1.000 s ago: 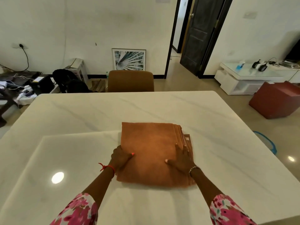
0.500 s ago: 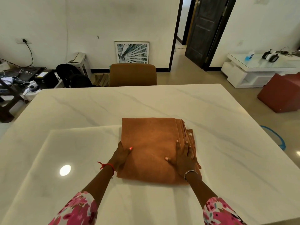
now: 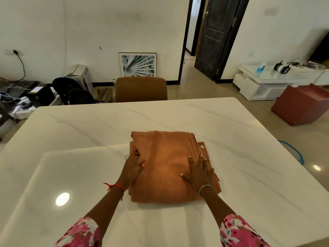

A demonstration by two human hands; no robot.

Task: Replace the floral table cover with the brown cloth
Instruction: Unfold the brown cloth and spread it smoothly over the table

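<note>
The brown cloth (image 3: 166,157), folded into a thick square, lies in the middle of the bare white marble table (image 3: 231,139). At the cloth's left edge my left hand (image 3: 132,169) has its fingers tucked under the top layers and its thumb on top, pinching them. My right hand (image 3: 198,172) rests flat, fingers spread, on the cloth's right side near the stacked fold edges. No floral cover is in view.
A brown chair (image 3: 141,89) stands at the table's far side. A red-brown box (image 3: 300,106) and a white low cabinet (image 3: 267,81) are on the right. A desk with cables and bags (image 3: 26,97) is at the left. A blue hoop (image 3: 293,152) lies on the floor.
My left hand's fingers have slid under the cloth's left edge, lifting the top layers slightly. My right hand has stayed pressed flat on the cloth.
</note>
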